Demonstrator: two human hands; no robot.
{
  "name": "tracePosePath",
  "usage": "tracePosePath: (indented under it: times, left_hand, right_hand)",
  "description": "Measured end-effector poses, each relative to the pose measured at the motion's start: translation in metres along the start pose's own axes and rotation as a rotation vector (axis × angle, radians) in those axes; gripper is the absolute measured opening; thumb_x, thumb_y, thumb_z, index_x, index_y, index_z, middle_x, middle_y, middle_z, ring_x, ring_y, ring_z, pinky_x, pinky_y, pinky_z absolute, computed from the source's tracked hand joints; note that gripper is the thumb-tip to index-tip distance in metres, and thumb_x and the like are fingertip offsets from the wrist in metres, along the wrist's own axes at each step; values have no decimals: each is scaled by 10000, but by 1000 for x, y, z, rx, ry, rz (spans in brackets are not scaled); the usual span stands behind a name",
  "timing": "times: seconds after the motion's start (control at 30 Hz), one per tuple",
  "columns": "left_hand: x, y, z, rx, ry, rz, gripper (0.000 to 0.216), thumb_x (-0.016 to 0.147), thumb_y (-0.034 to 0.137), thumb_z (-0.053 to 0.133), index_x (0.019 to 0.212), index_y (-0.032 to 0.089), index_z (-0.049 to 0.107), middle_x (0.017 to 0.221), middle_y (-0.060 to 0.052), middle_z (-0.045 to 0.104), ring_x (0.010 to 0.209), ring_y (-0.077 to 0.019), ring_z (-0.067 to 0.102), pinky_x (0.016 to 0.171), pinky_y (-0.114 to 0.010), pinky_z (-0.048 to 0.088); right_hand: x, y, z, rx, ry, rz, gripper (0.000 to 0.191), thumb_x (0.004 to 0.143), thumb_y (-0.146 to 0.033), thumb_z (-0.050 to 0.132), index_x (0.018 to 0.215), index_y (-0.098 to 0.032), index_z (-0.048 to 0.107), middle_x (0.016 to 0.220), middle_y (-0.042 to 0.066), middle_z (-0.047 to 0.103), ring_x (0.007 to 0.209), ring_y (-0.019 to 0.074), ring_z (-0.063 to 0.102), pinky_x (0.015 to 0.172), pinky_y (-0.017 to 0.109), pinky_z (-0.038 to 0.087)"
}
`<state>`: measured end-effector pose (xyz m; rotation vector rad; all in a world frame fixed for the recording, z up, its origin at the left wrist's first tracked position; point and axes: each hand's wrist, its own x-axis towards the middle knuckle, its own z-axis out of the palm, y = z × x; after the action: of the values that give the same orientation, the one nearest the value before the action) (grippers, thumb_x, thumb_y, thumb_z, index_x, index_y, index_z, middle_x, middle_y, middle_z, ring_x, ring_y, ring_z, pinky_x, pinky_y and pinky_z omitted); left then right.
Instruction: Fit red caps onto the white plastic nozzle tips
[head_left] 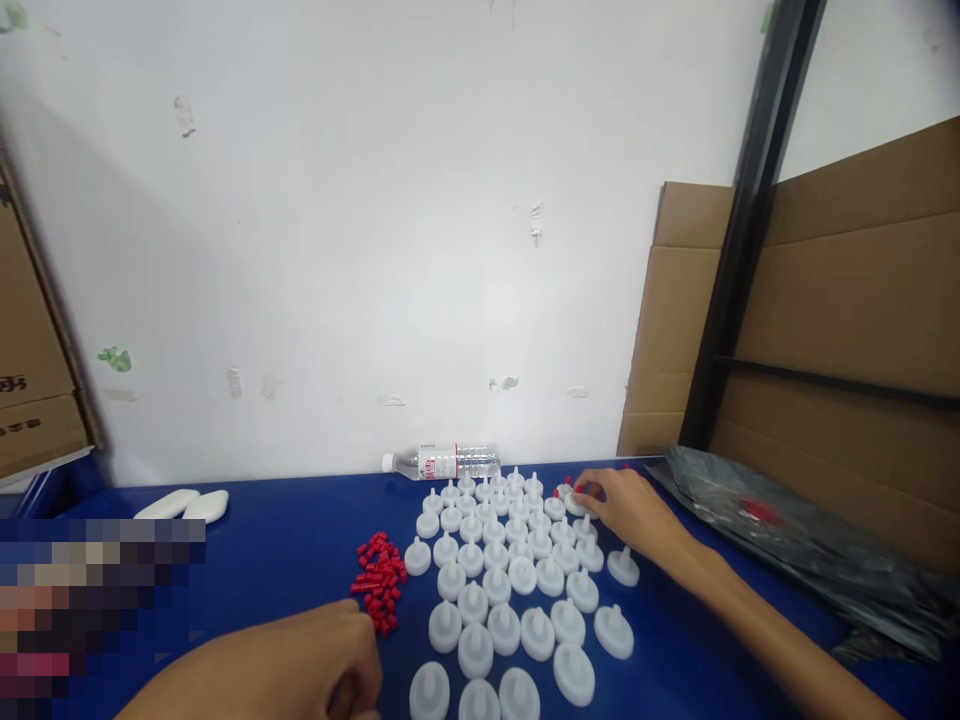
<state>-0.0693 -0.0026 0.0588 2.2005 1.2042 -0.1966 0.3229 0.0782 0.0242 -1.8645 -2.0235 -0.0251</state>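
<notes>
Several white round nozzle caps [496, 585], each with a pointed tip, stand tip-up in loose rows across the middle of the blue table. At the far right of the rows, my right hand [616, 503] pinches a small red tip cap [578, 489] at the nozzle of one white cap. Beside it, a few other nozzles carry red tips. Left of the rows lies a heap of small red tip caps [381, 578]. Close in front of that heap, my left hand [311, 655] is closed with its fingers curled under; whatever they hold is hidden.
A clear plastic bottle [442, 461] lies against the wall behind the caps. Two white oval objects [206, 506] rest at the left. Dark plastic bags [787, 535] lie at the right, by cardboard [847, 300] and a black post [739, 230]. The lower left corner is pixelated.
</notes>
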Motion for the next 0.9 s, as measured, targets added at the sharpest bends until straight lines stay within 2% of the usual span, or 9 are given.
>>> tracePosePath:
  times: [0.1,0.2,0.33,0.47,0.7,0.9]
  left_hand:
    - [8,8,-4,-38,165,69,263,856,247,522,603,205,578,531,39,581,475,-111,549,410,-163,340]
    - [22,2,3,-80,351,190,273,925,289,506,757,189,697,659,6,695,624,-126,632,570,-171,441]
    - [35,-3,15,-99,550,270,381,989,351,435,858,180,750,664,-5,699,588,-126,565,576,-201,429]
    - [38,0,25,-41,706,331,356,1000,352,454,930,225,779,739,-3,720,669,-145,611,689,-240,464]
    - [43,-9,29,-20,804,387,317,1016,321,469,1074,258,773,797,9,713,681,-133,631,657,-218,478]
    - [46,-12,29,0,784,425,302,1009,281,483,1046,256,781,794,6,714,687,-131,655,668,-222,491]
  right_hand:
    - [0,1,0,-2,-4,-8,180,973,-277,610,974,-215,779,865,51,808,833,252,758,685,293,421]
    - [0,1,0,1,-12,-15,168,962,-263,623,1000,-216,780,886,50,811,861,252,758,696,290,427]
    - [-1,-2,-1,6,-24,-10,161,958,-240,626,983,-216,783,867,43,808,832,240,753,673,283,415]
    - [-2,-4,-3,8,-34,1,138,951,-240,647,921,-213,779,838,42,802,783,234,743,637,278,389]
    - [-1,-1,0,41,-54,-25,154,963,-249,632,936,-214,780,890,44,808,796,226,740,647,275,396]
    - [0,3,2,66,-73,-57,183,969,-263,600,956,-216,777,895,45,807,825,233,744,662,273,410]
